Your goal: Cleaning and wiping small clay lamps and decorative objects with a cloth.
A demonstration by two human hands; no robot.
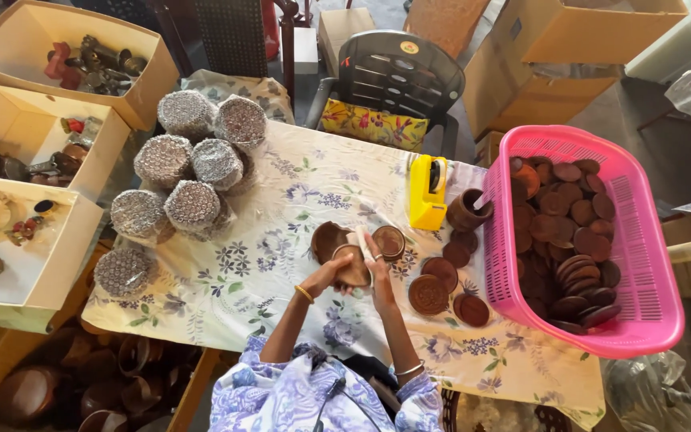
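Observation:
My left hand (325,276), with a gold bangle on the wrist, and my right hand (378,272) meet on a small brown wooden bowl (353,268) held just above the flowered tablecloth (281,264). A pale strip (362,242) runs up along my right fingers; what it is cannot be told. Another brown wooden bowl (328,238) lies just beyond my left hand. A round wooden lid (390,241) lies just beyond my right. Flat carved wooden discs (429,294) lie to the right of my hands.
A pink plastic basket (638,240) full of brown wooden discs stands at the right. A yellow tape dispenser (427,192) and a wooden cup (467,210) sit behind the discs. Bubble-wrapped bundles (192,164) are piled at the left, beside open cardboard boxes (9,200). A dark plastic chair (397,76) stands across the table.

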